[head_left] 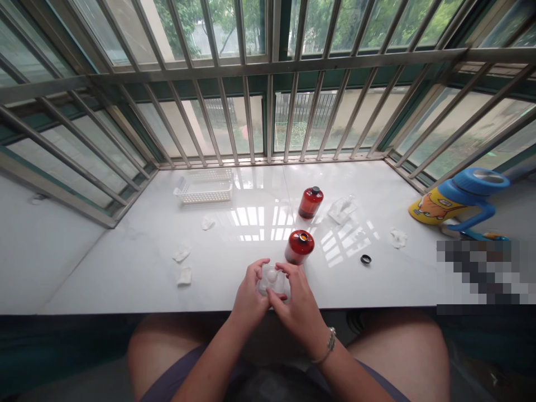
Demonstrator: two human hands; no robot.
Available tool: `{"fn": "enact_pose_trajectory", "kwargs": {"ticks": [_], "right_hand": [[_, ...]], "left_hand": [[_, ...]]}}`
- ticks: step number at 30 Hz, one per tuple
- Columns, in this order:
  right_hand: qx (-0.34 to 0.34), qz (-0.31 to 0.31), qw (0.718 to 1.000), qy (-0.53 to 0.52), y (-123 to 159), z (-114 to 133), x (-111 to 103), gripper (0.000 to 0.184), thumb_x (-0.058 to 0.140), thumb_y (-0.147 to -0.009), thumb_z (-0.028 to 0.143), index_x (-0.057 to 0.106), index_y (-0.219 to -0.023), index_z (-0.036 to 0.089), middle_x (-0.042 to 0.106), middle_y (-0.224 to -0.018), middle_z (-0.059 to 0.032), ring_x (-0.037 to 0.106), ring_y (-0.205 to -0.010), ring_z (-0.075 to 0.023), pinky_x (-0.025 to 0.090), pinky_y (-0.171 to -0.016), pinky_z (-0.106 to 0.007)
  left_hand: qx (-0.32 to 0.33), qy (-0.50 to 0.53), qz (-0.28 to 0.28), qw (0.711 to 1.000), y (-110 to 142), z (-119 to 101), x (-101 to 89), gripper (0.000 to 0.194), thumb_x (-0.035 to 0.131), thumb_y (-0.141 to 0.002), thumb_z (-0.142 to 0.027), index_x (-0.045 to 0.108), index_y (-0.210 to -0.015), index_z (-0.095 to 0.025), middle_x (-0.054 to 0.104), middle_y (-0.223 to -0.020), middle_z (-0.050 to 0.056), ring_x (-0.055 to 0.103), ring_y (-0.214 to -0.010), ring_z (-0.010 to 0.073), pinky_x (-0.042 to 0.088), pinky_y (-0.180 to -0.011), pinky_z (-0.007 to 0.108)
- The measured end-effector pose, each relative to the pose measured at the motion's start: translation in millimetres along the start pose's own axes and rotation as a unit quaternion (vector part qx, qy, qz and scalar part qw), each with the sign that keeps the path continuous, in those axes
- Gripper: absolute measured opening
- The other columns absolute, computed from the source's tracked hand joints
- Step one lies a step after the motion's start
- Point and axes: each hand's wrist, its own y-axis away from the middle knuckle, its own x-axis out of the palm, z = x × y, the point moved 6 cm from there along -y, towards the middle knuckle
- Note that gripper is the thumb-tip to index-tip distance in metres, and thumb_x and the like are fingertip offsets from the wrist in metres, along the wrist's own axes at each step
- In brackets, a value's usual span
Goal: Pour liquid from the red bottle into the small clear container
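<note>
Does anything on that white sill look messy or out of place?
Crumpled white scraps lie scattered over the white sill, left and right. A small black ring lies loose, apart from the two red bottles. Both hands hold a small clear packet. Nothing looks spilled.

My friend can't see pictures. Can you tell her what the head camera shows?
Two hands, left hand and right hand, hold a small clear container over a white sill. Two red bottles stand behind, with a white basket by the barred window.
</note>
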Motion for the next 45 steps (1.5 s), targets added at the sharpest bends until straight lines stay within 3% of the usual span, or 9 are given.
{"fn": "enact_pose_trajectory", "kwargs": {"ticks": [5, 10, 13, 19, 24, 29, 35, 40, 45], "right_hand": [[0.016, -0.010, 1.000, 0.004, -4.4, -2.1, 4.6, 0.055, 0.075, -0.093, 0.022, 0.051, -0.143, 0.027, 0.067, -0.128, -0.0116, 0.065, -0.120, -0.0319, 0.059, -0.105, -0.054], [0.030, -0.024, 0.999, 0.013, -7.2, -8.2, 9.6, 0.069, 0.081, -0.090, 0.024, 0.048, -0.150, 0.026, 0.069, -0.123, -0.0106, 0.066, -0.115, -0.0308, 0.060, -0.103, -0.053], [0.032, -0.029, 0.999, 0.010, -7.9, -11.7, 11.1, 0.073, 0.083, -0.089, 0.024, 0.046, -0.152, 0.025, 0.069, -0.122, -0.0102, 0.066, -0.112, -0.0303, 0.061, -0.101, -0.052], [0.045, -0.028, 0.999, -0.003, -8.6, -15.8, 10.4, 0.063, 0.079, -0.093, 0.024, 0.051, -0.150, 0.027, 0.072, -0.115, -0.0073, 0.070, -0.107, -0.0282, 0.062, -0.099, -0.050], [0.015, -0.085, 0.995, -0.056, -8.2, 0.0, -10.0, 0.052, 0.078, -0.098, 0.029, 0.054, -0.144, 0.029, 0.074, -0.118, -0.0070, 0.074, -0.108, -0.0254, 0.062, -0.101, -0.048], [0.003, -0.124, 0.985, -0.116, -2.4, 10.7, -33.7, 0.058, 0.079, -0.098, 0.024, 0.049, -0.148, 0.028, 0.074, -0.121, -0.0089, 0.075, -0.116, -0.0263, 0.061, -0.106, -0.050], [0.006, -0.113, 0.986, -0.126, 1.2, 8.1, -36.0, 0.060, 0.077, -0.098, 0.021, 0.047, -0.150, 0.029, 0.075, -0.124, -0.0092, 0.074, -0.119, -0.0268, 0.061, -0.106, -0.050], [-0.050, -0.074, 0.995, -0.046, -6.5, 16.5, -31.9, 0.049, 0.074, -0.098, 0.019, 0.056, -0.142, 0.030, 0.076, -0.122, -0.0078, 0.072, -0.118, -0.0275, 0.061, -0.104, -0.050], [-0.087, -0.052, 0.994, -0.032, -8.9, 21.5, -31.9, 0.058, 0.070, -0.097, 0.012, 0.051, -0.148, 0.029, 0.076, -0.125, -0.0081, 0.069, -0.122, -0.0284, 0.061, -0.104, -0.052]], "left_hand": [[0.010, 0.006, 0.016, 1.000, -0.6, -0.8, 2.0, 0.085, 0.091, -0.076, -0.023, 0.046, -0.149, -0.032, 0.061, -0.154, 0.010, 0.064, -0.140, 0.0294, 0.054, -0.118, 0.050], [0.039, -0.047, 0.004, 0.998, -0.3, -6.0, -0.8, 0.039, 0.075, -0.084, -0.017, 0.062, -0.119, -0.027, 0.063, -0.150, 0.008, 0.066, -0.134, 0.0292, 0.056, -0.112, 0.048], [0.003, -0.022, 0.001, 1.000, 0.9, 1.4, 0.6, 0.053, 0.073, -0.083, -0.014, 0.057, -0.131, -0.027, 0.065, -0.146, 0.009, 0.070, -0.127, 0.0276, 0.060, -0.104, 0.044], [0.010, 0.033, 0.002, 0.999, 0.8, 1.2, 3.5, 0.071, 0.077, -0.078, -0.011, 0.050, -0.141, -0.030, 0.062, -0.151, 0.008, 0.063, -0.141, 0.0272, 0.054, -0.116, 0.044], [-0.019, 0.023, 0.015, 0.999, -0.1, 0.2, 2.1, 0.075, 0.087, -0.076, -0.020, 0.052, -0.142, -0.031, 0.062, -0.151, 0.007, 0.062, -0.142, 0.0291, 0.054, -0.117, 0.045], [-0.021, 0.015, 0.022, 0.999, -0.5, 2.9, 2.0, 0.082, 0.094, -0.073, -0.027, 0.052, -0.143, -0.030, 0.064, -0.150, 0.008, 0.066, -0.138, 0.0305, 0.056, -0.115, 0.045], [-0.017, -0.003, 0.017, 1.000, -0.3, 3.1, 1.0, 0.083, 0.095, -0.074, -0.028, 0.053, -0.145, -0.030, 0.064, -0.149, 0.010, 0.067, -0.134, 0.0317, 0.058, -0.111, 0.046], [-0.012, -0.001, 0.018, 1.000, 0.1, 0.5, 0.9, 0.080, 0.091, -0.075, -0.023, 0.053, -0.145, -0.029, 0.063, -0.150, 0.010, 0.066, -0.136, 0.0322, 0.056, -0.114, 0.048], [-0.017, -0.008, 0.017, 1.000, 0.8, 3.5, 1.4, 0.080, 0.090, -0.076, -0.022, 0.052, -0.146, -0.031, 0.061, -0.153, 0.008, 0.063, -0.141, 0.0308, 0.055, -0.116, 0.047]]}}
